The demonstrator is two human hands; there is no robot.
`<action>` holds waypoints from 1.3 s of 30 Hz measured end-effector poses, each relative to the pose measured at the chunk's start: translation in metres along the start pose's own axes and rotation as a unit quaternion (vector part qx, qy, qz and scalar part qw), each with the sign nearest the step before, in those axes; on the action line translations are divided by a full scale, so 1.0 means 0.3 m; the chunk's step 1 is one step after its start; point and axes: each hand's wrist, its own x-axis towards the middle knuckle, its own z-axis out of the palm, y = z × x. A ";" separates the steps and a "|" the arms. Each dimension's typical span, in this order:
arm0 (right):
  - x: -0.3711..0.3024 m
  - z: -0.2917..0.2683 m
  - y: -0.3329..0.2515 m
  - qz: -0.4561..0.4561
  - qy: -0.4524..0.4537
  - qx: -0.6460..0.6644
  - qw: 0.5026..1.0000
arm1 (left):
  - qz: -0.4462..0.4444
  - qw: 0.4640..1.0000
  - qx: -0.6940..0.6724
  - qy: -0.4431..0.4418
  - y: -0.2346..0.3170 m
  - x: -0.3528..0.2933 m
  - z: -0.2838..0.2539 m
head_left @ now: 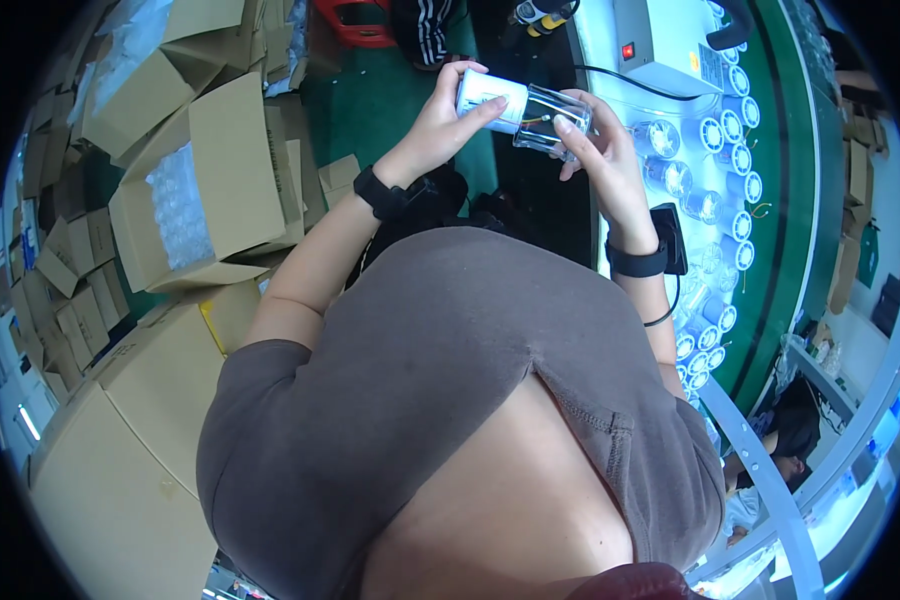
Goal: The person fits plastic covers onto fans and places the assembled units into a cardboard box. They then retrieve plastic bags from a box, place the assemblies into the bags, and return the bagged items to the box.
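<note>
My left hand (438,130) is closed round a white cylindrical base (478,88), thumb laid along its side. My right hand (608,160) grips a clear, smooth-walled cup (560,103) at its far end, thumb in front and fingers behind. Cup and base lie end to end, tilted slightly down to the right. They meet at the base's right rim; whether they are fastened together I cannot tell. A thin wire with a light tip (542,119) shows by the cup. Both wrists wear black bands.
Along the light worktop (610,100) on my right stand several white-and-clear cylinders (711,134). A grey machine (660,50) with a red switch sits at its far end, trailing a black cable (640,86). Opened cardboard boxes (240,180) crowd my left. A red object (355,22) is farther ahead.
</note>
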 end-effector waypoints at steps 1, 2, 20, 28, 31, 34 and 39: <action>0.008 -0.003 0.000 -0.001 -0.002 0.000 1.000 | 0.001 1.000 0.001 0.002 0.003 -0.005 0.002; 0.016 -0.010 0.001 0.011 -0.021 0.027 0.999 | 0.020 1.000 -0.003 0.001 0.003 -0.011 0.004; 0.062 -0.039 -0.009 0.049 -0.182 0.154 0.970 | 0.128 0.992 0.012 -0.004 0.058 -0.030 -0.013; 0.052 -0.008 -0.032 -0.047 -0.136 -0.015 0.989 | 0.063 0.995 -0.076 0.011 0.073 -0.019 0.000; 0.052 0.007 -0.017 -0.104 -0.084 -0.052 0.990 | 0.045 0.994 -0.099 0.015 0.084 -0.015 0.016; 0.050 0.016 -0.028 -0.124 -0.063 -0.090 0.986 | 0.031 0.994 -0.102 0.013 0.083 -0.011 0.005; 0.050 0.019 -0.076 -0.035 -0.104 -0.027 0.994 | 0.016 0.999 -0.051 0.007 0.106 -0.011 -0.007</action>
